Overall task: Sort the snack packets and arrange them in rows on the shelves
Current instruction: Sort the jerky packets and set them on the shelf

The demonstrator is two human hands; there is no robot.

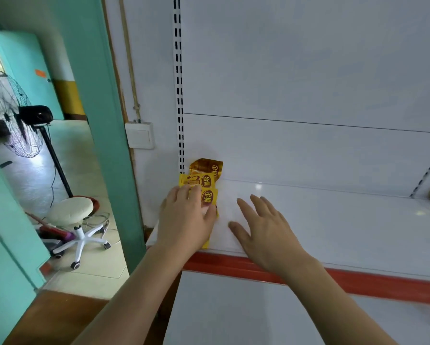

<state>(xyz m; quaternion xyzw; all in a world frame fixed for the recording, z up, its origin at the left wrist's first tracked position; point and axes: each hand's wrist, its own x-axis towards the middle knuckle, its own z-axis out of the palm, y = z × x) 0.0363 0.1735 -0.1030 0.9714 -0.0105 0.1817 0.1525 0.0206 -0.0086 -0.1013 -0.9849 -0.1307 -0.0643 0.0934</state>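
On a white shelf (333,220), the left hand (184,220) presses flat on yellow snack packets (209,192). Just beside the packets, the right hand (263,230) hovers with fingers spread, holding nothing.

Glossy white shelf (333,220) – probably painted metal; snack packets (207,181) of shiny yellow foil.
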